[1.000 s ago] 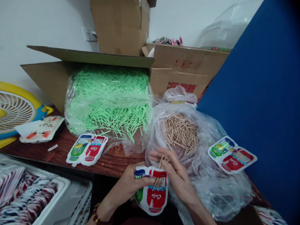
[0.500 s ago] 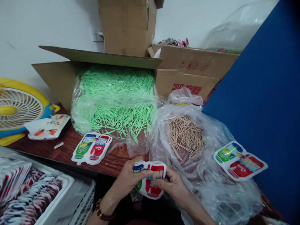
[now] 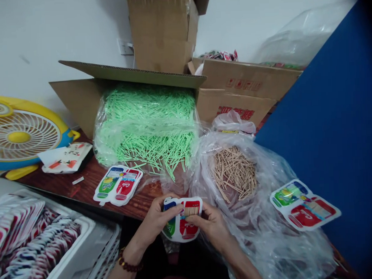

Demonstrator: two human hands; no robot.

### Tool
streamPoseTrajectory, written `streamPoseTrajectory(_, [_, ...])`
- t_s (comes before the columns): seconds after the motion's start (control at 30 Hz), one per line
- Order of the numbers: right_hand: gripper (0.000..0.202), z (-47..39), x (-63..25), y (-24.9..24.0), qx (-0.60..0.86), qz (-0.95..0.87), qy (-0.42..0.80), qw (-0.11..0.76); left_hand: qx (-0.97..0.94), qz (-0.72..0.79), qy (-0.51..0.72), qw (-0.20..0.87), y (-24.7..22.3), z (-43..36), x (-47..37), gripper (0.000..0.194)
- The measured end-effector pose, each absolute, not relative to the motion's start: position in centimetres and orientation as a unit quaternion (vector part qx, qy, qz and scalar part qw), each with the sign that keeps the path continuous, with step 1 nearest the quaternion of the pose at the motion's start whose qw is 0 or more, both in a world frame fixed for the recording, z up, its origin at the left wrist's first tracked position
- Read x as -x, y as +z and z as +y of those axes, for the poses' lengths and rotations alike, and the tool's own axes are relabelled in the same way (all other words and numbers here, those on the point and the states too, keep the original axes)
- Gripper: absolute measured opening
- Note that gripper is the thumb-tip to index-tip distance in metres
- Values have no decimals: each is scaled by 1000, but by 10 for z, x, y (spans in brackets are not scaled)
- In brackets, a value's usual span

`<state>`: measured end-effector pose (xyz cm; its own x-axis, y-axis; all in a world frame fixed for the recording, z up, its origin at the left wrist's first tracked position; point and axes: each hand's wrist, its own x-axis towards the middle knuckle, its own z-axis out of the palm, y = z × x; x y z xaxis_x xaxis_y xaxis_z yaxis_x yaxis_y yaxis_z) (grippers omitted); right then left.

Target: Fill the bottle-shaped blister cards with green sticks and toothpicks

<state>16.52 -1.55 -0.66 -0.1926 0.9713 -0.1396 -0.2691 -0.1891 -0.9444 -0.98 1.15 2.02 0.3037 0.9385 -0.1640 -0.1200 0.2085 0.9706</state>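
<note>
Both of my hands hold a candy packet (image 3: 189,231), printed like a green Sprite bottle and a red Cola bottle side by side. My left hand (image 3: 160,217) grips its left side, thumb across the front. On the right side, my right hand (image 3: 209,224) pinches the packet with its thumb on the red half. Thin tan sticks show in the window of the red half. Just beyond lies a clear plastic bag (image 3: 202,183) with loose tan sticks (image 3: 236,172). A similar packet (image 3: 118,185) rests on the table to the left, another packet (image 3: 304,205) on the plastic at right.
A cardboard box (image 3: 78,104) holds bagged green sticks (image 3: 151,124). A yellow and blue fan (image 3: 36,128) and a tissue pack (image 3: 67,158) stand at left. A white crate (image 3: 65,257) full of packets is at lower left. A blue panel (image 3: 329,130) bounds the right.
The view has shifted slightly, so the surroundings sit farther right. Both hands keep hold of the packet, and my left thumb has moved up and left, off the stick window.
</note>
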Motion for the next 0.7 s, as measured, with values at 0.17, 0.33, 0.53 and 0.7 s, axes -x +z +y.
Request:
streamPoseTrajectory(0.17, [29, -13, -164, 2, 405, -450, 642, 470, -482, 427, 417, 641, 22, 13, 14, 21])
streamPoseTrajectory(0.33, [31, -11, -158, 3, 428, -464, 622, 463, -504, 433, 395, 635, 21, 14, 17, 23])
streamPoseTrajectory(0.53, [20, -13, -161, -2, 462, -492, 560, 480, -522, 434, 391, 621, 18, 15, 12, 20])
streamPoseTrajectory(0.7, [20, -17, -179, 6, 467, -518, 536, 475, -541, 443, 393, 597, 16, 15, 0, 18])
